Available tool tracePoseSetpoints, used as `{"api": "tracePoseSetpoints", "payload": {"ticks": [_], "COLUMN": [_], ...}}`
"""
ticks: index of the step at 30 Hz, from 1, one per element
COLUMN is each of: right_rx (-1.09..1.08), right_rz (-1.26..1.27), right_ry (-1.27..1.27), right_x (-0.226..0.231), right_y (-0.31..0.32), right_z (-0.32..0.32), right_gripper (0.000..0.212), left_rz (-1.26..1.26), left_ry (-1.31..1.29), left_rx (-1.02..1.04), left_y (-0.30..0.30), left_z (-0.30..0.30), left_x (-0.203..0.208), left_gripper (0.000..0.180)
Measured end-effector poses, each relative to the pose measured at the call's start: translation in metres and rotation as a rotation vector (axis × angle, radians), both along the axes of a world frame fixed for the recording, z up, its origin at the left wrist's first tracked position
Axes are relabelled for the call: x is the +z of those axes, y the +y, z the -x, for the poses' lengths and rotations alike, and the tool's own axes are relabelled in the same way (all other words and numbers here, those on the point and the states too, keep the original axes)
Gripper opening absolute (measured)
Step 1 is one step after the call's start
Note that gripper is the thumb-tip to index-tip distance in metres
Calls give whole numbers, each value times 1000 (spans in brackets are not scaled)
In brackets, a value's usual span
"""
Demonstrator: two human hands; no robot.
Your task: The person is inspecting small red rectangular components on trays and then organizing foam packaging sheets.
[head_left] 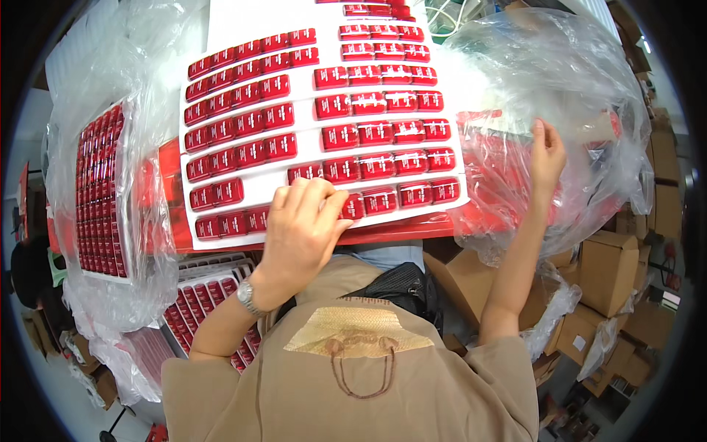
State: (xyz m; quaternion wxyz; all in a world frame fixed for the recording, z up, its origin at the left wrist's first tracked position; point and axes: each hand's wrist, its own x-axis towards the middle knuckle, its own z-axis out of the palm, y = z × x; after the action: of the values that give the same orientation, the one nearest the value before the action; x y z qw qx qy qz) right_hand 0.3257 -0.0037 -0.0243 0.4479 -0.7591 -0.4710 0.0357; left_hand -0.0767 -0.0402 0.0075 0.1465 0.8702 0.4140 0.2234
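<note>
A white sheet point(254, 180) lies in front of me with rows of glossy red rectangular stickers point(379, 132) on it. Bare white gaps run between the left and right groups. My left hand point(300, 228), a watch on its wrist, rests over the sheet's near edge. Its fingers are curled down against stickers of the nearest rows; what lies under them is hidden. Off to the right, my right hand point(546, 156) is raised above a crumpled clear plastic bag point(567, 81). Thumb and fingertips come together there, and anything between them is too small to make out.
Another sheet of red stickers point(101, 191) sits in clear plastic at the left. Below the red table edge point(412, 227), more sticker sheets point(199, 302) are stacked at lower left. Cardboard boxes point(607, 269) pile up at the right.
</note>
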Motion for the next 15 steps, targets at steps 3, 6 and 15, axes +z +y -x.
{"api": "tracePoseSetpoints", "payload": {"ticks": [3, 6, 15], "right_rx": [-320, -592, 269], "right_rz": [337, 787, 207], "right_ry": [-548, -455, -740], "right_x": [-37, -70, -68], "right_y": [18, 23, 32], "right_z": [-93, -111, 14], "right_gripper": [45, 52, 26], "left_rz": [18, -42, -69], "left_ry": [-32, 4, 2], "left_rx": [-4, -6, 109], "left_y": [3, 1, -8], "left_z": [-11, -3, 46], "left_x": [-8, -10, -7], "left_gripper": [35, 38, 42]}}
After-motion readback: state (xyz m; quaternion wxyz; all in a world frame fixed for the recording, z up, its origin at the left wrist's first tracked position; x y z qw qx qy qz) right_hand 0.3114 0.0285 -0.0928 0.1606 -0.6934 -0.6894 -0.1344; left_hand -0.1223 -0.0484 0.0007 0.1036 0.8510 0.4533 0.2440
